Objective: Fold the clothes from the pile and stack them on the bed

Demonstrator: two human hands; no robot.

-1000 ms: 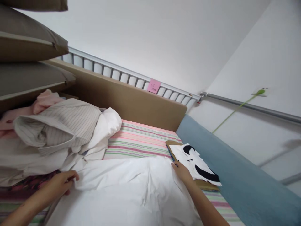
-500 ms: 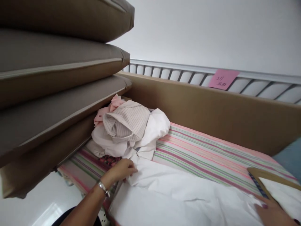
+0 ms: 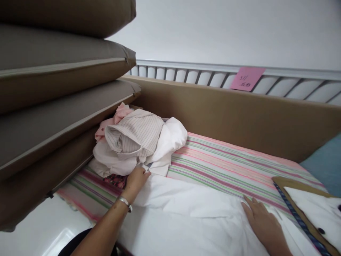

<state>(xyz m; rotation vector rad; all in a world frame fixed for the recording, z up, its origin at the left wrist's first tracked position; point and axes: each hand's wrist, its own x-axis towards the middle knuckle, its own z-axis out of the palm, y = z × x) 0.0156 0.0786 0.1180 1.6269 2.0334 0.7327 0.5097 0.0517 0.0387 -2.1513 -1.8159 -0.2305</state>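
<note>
left hand (image 3: 135, 179) sits at the white cloth's (image 3: 191, 209) far corner by the clothes pile (image 3: 138, 142), fingers curled, grip unclear, while right hand (image 3: 259, 218) lies flat, fingers released, at its right end.

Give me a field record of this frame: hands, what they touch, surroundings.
left hand: on the far corner of the white cloth, beside the clothes pile; grip unclear
right hand: open, flat, palm down on white cloth
surface: striped sheet under cloth and pile
left side: stacked brown cushions
back rail: pink sticky note
</note>
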